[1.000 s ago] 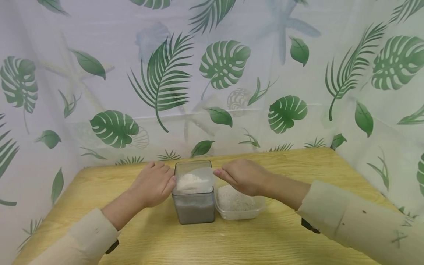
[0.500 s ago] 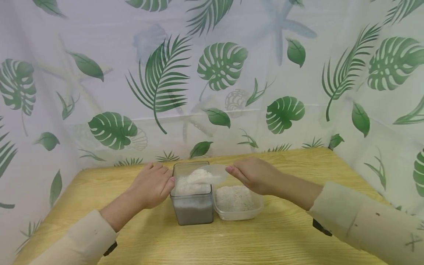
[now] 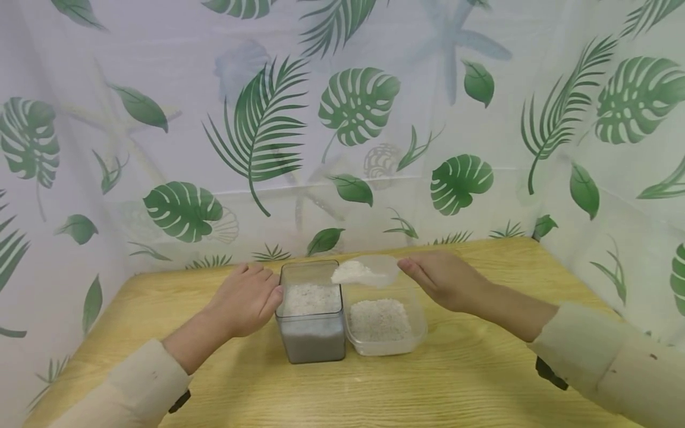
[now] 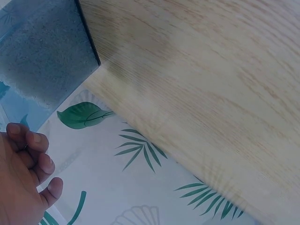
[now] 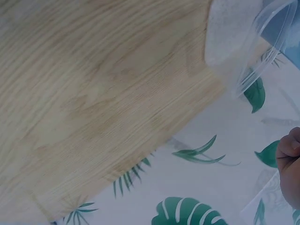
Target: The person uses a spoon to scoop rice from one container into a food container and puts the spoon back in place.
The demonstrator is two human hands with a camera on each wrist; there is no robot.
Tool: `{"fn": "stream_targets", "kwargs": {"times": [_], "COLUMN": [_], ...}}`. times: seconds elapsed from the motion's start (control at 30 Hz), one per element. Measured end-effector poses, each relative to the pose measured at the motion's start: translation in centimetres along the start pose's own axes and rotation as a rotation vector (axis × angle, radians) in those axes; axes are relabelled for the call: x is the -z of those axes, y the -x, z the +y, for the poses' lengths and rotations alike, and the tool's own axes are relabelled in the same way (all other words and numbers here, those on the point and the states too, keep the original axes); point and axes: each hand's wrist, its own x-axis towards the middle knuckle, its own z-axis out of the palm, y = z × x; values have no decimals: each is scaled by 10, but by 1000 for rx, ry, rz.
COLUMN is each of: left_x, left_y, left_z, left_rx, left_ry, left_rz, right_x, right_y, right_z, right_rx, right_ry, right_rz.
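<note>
My right hand (image 3: pixel 449 282) grips a translucent scoop (image 3: pixel 385 270) by its handle end. A heap of white rice-like grains (image 3: pixel 353 272) lies in the scoop, which is raised above the gap between two containers. Below it stands a low clear plastic tub (image 3: pixel 387 346) with more grains. Beside that, on the left, is a taller smoky-grey see-through container (image 3: pixel 313 342), well filled with grains. At its left rim, my left hand (image 3: pixel 243 300) holds on with the thumb, the other fingers curled outside the wall. In the left wrist view, curled fingers (image 4: pixel 35 140) show beneath the container.
A wood-grain table (image 3: pixel 214 380) bears both containers near its back edge. Behind and on both sides hangs a white curtain (image 3: pixel 401 208) printed with green leaves. Both forearms wear light sleeves (image 3: pixel 594 351).
The scoop with its grains has lifted out of the grey container and moved right with my right hand, toward the tub. My left hand has stayed at the rim.
</note>
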Motion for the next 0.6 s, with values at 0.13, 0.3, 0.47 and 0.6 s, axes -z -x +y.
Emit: {"fn": "stream_targets", "kwargs": {"times": [0.13, 0.3, 0.47, 0.6], "left_x": [0, 0, -1, -1], "left_y": [-1, 0, 0, 1], "left_z": [0, 0, 0, 0], "left_rx": [-1, 3, 6, 9], "left_ry": [-7, -8, -6, -2], "left_rz": [-3, -1, -3, -5], "right_x": [8, 13, 11, 9], "right_y": [11, 25, 39, 45], "right_z": [11, 23, 32, 35], "right_rx": [-32, -104, -150, -161], "right_ry": [5, -33, -35, -25], "right_rz": [6, 5, -4, -35]}}
